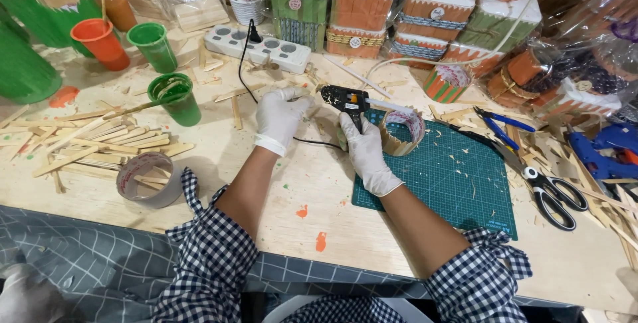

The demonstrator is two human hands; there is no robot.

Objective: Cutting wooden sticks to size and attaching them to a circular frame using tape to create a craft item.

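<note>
Seen from above at frame centre, the gloved right hand [364, 149] is closed around the grip of a black glue gun [345, 100], its nozzle beside a stick ring [403, 131] on the green mat [458, 183]. The gloved left hand [279, 118] lies loosely curled, fingers on the table [279, 210], gripping nothing visible. Scissors [548, 193] lie at right, cups [174, 97] upper left.

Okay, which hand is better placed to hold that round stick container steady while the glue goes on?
Probably the left hand: it lies free on the table beside the glue gun, while the right hand grips the gun's handle next to the round stick container.
</note>
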